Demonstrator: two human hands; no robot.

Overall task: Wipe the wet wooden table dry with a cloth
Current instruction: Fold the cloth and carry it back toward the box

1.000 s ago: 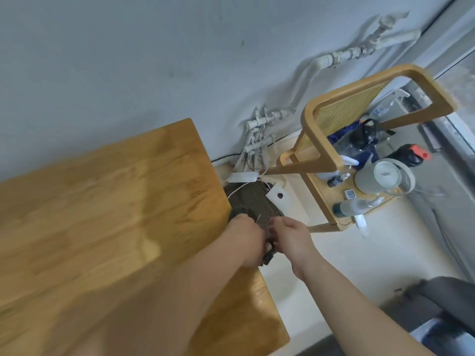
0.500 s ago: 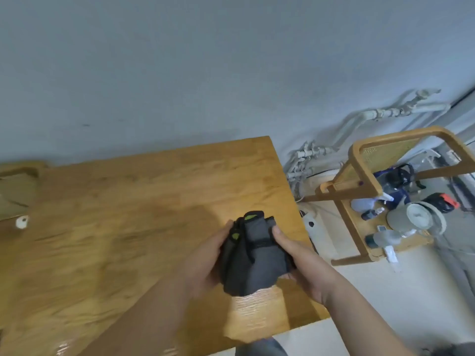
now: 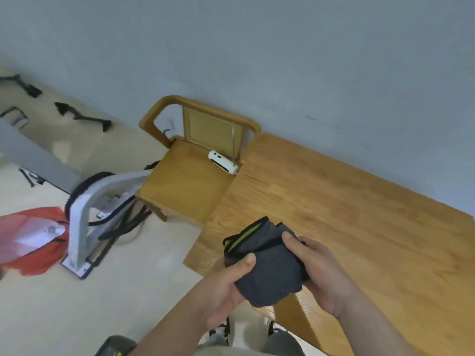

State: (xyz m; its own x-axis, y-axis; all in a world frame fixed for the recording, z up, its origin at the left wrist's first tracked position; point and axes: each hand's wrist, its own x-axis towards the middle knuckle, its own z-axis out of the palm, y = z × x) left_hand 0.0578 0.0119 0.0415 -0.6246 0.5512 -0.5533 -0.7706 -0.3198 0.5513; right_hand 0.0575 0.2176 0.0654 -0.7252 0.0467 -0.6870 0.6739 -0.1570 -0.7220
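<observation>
A folded dark grey cloth (image 3: 267,268) with a green stripe at its top edge is held in both hands above the near left corner of the wooden table (image 3: 359,222). My left hand (image 3: 226,296) grips it from below and the left, thumb on top. My right hand (image 3: 318,268) grips its right side, thumb pressed on the upper fold. The table's light wood top stretches to the right along the grey wall.
A wooden chair (image 3: 187,176) stands against the table's left end with a small white device (image 3: 222,161) on its seat. A grey metal stand (image 3: 84,211) with black cables and a red bag (image 3: 28,240) are on the floor at left.
The view has swung from the table's right end to its left end. The cloth, lifted from beside the table a second ago, stays held in both hands.
</observation>
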